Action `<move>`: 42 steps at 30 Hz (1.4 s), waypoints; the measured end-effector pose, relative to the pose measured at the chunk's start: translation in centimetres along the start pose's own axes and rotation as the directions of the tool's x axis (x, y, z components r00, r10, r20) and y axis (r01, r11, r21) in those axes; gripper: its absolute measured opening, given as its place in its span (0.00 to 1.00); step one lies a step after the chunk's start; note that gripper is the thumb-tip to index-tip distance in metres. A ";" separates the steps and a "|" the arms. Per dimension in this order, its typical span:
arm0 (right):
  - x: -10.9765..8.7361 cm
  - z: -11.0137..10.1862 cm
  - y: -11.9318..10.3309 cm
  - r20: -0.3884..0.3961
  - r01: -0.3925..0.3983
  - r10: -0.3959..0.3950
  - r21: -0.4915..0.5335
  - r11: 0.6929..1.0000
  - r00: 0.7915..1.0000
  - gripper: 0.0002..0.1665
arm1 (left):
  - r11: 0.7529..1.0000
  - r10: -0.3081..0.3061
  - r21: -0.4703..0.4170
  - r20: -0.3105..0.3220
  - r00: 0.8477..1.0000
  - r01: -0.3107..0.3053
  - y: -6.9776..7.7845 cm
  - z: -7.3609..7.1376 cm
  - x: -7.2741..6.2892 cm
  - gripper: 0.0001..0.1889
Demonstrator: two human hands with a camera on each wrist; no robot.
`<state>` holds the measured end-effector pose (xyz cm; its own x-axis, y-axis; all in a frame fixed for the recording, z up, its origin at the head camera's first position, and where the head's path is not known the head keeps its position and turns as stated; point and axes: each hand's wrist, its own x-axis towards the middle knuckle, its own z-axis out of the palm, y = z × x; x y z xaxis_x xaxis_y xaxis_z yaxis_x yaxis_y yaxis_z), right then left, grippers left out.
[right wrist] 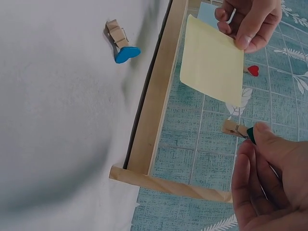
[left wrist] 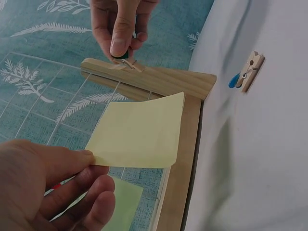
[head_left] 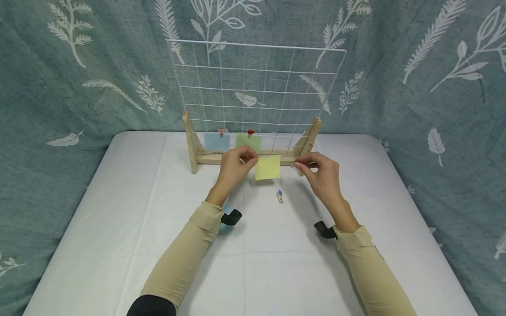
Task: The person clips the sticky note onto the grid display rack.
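Observation:
My left hand (head_left: pixel 237 164) pinches a yellow sticky note (head_left: pixel 268 168) by one corner, in front of the lower part of a white wire grid (head_left: pixel 261 91). In the right wrist view, my right hand (right wrist: pixel 274 178) pinches a small wooden clothespin (right wrist: pixel 234 128) with a dark green decoration between thumb and fingertips, apart from the note. A blue sticky note (head_left: pixel 216 142) and a green sticky note (head_left: pixel 248 141) hang on the grid's low wires from clothespins with pink and red hearts. Another clothespin (right wrist: pixel 118 36), with a blue heart, lies on the table.
The grid stands in a wooden base (head_left: pixel 209 158) with two upright side pieces, near the back of the white-covered table (head_left: pixel 99 228). Light blue paper (head_left: pixel 226 229) lies on the table, partly hidden under my left wrist. A patterned teal curtain (head_left: pixel 130 52) hangs behind.

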<state>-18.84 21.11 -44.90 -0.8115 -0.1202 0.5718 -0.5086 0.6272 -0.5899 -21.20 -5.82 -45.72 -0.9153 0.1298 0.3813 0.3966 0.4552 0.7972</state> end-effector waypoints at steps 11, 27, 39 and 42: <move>0.7 -0.1 0.0 -0.027 0.023 -0.023 -0.006 1.000 0.999 0.07 | 1.000 0.005 0.024 -0.044 0.999 -0.004 0.7 1.2 1.0 0.02; 1.1 0.1 0.0 -0.054 0.044 -0.045 -0.028 0.999 0.998 0.07 | 0.999 -0.005 0.041 -0.098 0.995 0.009 1.5 2.7 2.0 0.02; 1.9 0.1 -0.1 -0.076 0.120 -0.123 -0.046 0.992 0.989 0.07 | 0.994 0.028 0.104 -0.135 0.990 -0.014 1.5 3.4 2.6 0.03; 2.2 0.1 -0.2 -0.077 0.147 -0.151 -0.055 0.988 0.986 0.07 | 0.993 0.025 0.121 -0.136 0.990 -0.009 1.7 3.6 2.8 0.04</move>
<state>-20.55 20.65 -43.57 -0.7007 -0.1540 0.6966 -0.6057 0.6444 -0.4667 -23.35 -1.50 -45.03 -0.8870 0.0201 0.4614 0.3931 0.5570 0.7315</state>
